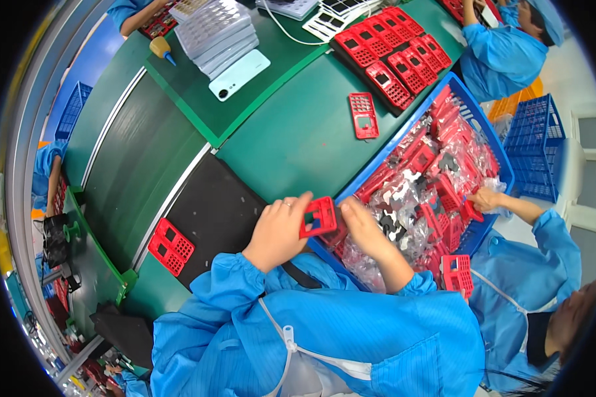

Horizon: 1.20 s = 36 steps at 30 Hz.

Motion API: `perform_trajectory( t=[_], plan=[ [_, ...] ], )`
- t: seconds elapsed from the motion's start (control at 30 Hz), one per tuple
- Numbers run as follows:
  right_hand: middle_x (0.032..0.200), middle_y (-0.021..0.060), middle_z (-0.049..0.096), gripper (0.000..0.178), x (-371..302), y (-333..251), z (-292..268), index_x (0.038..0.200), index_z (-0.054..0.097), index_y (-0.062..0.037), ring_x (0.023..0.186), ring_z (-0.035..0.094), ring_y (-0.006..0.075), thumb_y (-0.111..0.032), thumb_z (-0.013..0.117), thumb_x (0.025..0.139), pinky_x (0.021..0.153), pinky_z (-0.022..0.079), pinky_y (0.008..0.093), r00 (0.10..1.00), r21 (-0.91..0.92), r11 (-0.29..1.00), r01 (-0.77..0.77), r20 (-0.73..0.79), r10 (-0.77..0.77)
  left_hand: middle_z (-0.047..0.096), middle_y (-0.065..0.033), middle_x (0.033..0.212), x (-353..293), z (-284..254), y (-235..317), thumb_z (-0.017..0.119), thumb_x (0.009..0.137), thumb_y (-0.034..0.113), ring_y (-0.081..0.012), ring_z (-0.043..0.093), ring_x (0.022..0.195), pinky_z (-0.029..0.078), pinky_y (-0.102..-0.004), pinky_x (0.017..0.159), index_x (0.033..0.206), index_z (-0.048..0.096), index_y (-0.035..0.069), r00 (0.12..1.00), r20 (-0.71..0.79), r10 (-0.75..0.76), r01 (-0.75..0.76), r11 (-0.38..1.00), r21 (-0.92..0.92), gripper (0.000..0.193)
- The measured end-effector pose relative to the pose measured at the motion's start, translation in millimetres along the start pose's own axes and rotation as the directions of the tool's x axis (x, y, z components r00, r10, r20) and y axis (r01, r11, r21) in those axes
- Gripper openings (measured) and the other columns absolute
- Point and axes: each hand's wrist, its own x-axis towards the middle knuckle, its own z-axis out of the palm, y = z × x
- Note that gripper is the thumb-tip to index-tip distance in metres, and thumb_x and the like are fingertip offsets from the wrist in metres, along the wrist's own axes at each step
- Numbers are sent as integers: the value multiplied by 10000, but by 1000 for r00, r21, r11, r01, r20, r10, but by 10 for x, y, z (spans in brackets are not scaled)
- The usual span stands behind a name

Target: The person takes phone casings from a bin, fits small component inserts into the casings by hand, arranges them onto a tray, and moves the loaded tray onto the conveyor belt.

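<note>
My left hand (278,228) is closed round the lower left side of a red plastic phone housing (320,217) with a rectangular window, held above the near corner of a blue crate. Close to the housing's right edge, my right hand (367,233) is curled. Its fingertips are hidden, and a blurred dark-red patch beside them cannot be made out. Red housings and clear plastic bags (404,205) fill the blue crate (392,147). Left of my hands, two red housings (171,246) lie together at the edge of a black mat (222,198).
A single housing (363,116) lies on the green table (291,139), near a rack of several red housings (384,49). Beyond are stacked clear trays (215,36), a pale phone (240,75) and a glue bottle (161,49). A co-worker's hand (489,200) reaches into the crate from the right.
</note>
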Motion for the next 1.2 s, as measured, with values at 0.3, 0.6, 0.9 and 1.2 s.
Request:
perform_trajectory(
  t=[0.3,0.6,0.9,1.2],
  plan=[
    [668,104,556,258,-537,-103,-212,822,542,-33,608,540,221,-246,496,962,564,422,337,978,73,978,-196,87,189,567,-111,1044,-195,182,244,755,642,173,-288,540,962,419,-395,810,1305,482,63,988,48,146,-148,988,42,725],
    [985,166,625,274,331,76,-835,1028,619,-40,958,570,354,-213,670,822,839,444,448,910,-752,653,89,-205,-360,474,-241,1246,-899,206,-363,652,853,204,-419,467,1115,389,-468,960,1447,274,19,738,-301,-603,528,795,-298,728],
    [1170,214,518,280,1181,514,-422,933,607,-66,985,567,406,-170,731,705,837,486,480,974,-884,466,18,-89,-206,187,-238,1515,-1462,300,-338,685,788,296,-414,196,1391,246,-519,1090,1418,338,20,609,-462,-645,716,697,-31,770],
    [1043,80,591,238,-308,-964,415,889,575,-67,966,556,237,-48,694,684,871,420,367,716,-10,904,428,614,-332,517,-210,1304,-1245,-14,252,730,746,293,-366,553,1149,463,-408,954,1428,336,90,979,20,-203,183,828,-530,814]
  ],
)
